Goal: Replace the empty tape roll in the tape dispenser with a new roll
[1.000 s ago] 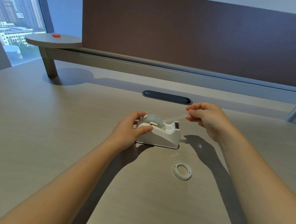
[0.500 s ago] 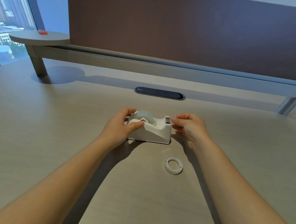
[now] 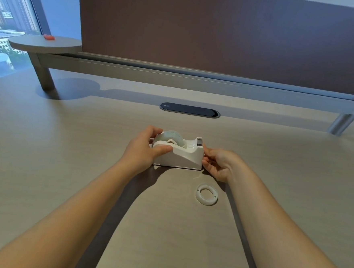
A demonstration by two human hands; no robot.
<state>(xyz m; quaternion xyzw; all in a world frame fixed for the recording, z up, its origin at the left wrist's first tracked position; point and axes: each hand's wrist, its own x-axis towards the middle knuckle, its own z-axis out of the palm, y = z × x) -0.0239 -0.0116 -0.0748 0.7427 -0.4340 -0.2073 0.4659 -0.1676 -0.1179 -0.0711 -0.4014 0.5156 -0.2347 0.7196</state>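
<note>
The desk point(image 3: 70, 147) spread wide around the tape dispenser point(image 3: 178, 157), which sat square before me, its long axis running left to right, cutter end on the right. My left hand point(image 3: 142, 151) clamped its rounded end, thumb across the near side, fingers behind the new roll point(image 3: 172, 136) seated in it. My right hand point(image 3: 219, 165), fingers curled together, touched the cutter end; whether it pinched tape I could not tell. The empty ring point(image 3: 207, 194) lay near the dispenser's front right corner, closest to my right hand.
</note>
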